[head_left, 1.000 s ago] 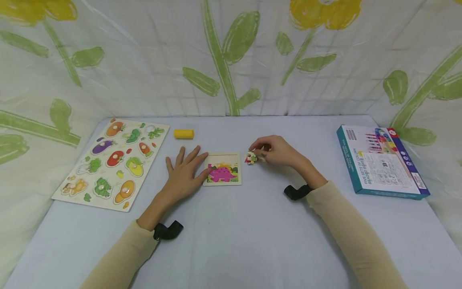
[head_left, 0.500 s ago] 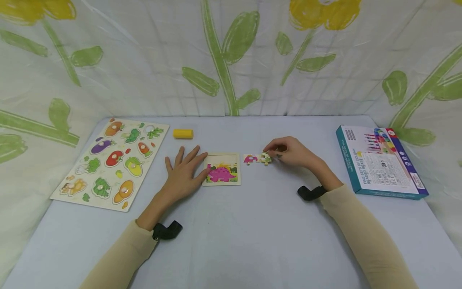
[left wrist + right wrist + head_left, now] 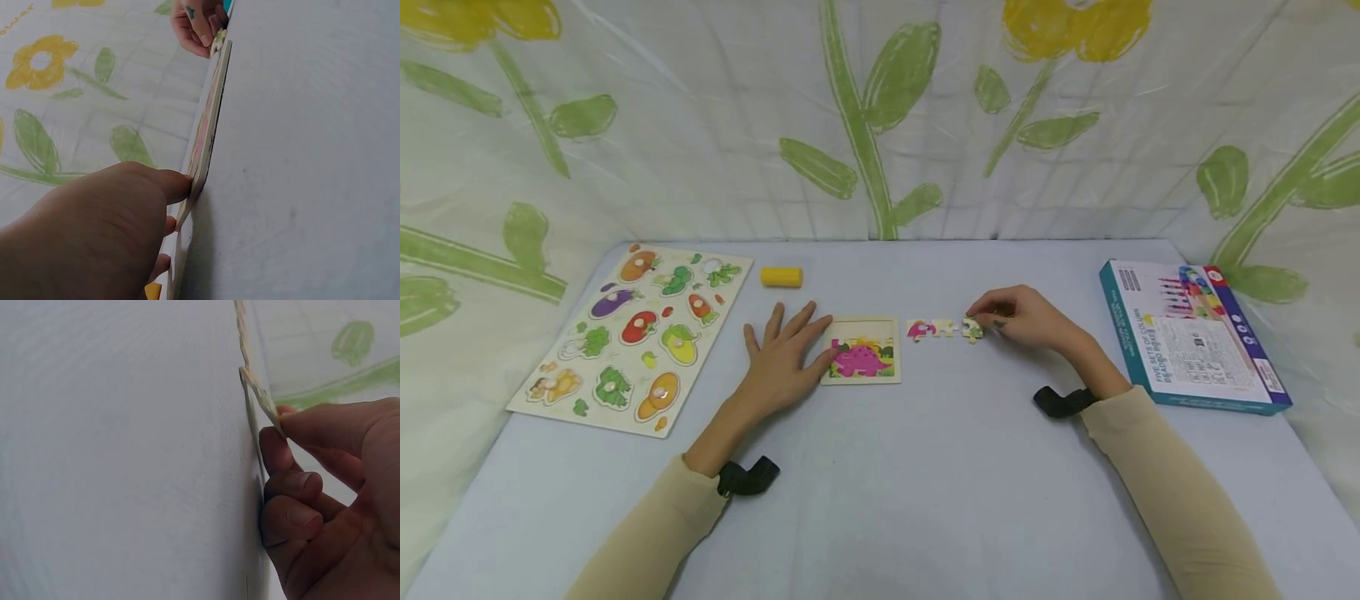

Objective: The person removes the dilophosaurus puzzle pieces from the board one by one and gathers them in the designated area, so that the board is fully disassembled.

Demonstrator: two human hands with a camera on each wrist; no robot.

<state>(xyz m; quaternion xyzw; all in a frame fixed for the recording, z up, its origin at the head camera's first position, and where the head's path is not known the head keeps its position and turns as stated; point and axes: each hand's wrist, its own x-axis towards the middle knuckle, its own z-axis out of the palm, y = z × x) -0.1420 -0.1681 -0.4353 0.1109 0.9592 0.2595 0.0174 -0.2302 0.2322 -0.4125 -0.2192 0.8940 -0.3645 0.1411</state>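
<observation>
My left hand lies with fingers spread on the table; its thumb and index finger touch the left side of a small wooden puzzle tray. Pieces forming a pink dinosaur picture fill the lower part of this tray. To its right, a pink puzzle piece and a pale yellow-green puzzle piece lie side by side. My right hand pinches another green puzzle piece between thumb and index finger. In the right wrist view this puzzle piece is tilted, one end close to the table.
A wooden vegetable puzzle board lies at the left. Behind the left hand is a yellow cylinder. A flat teal-edged box lies at the right. A flower-printed curtain stands along the table's back edge.
My right hand has moved right, from near the tray, spreading a bunch of pieces into a row. Two pieces now lie released on the table. The left hand stays put.
</observation>
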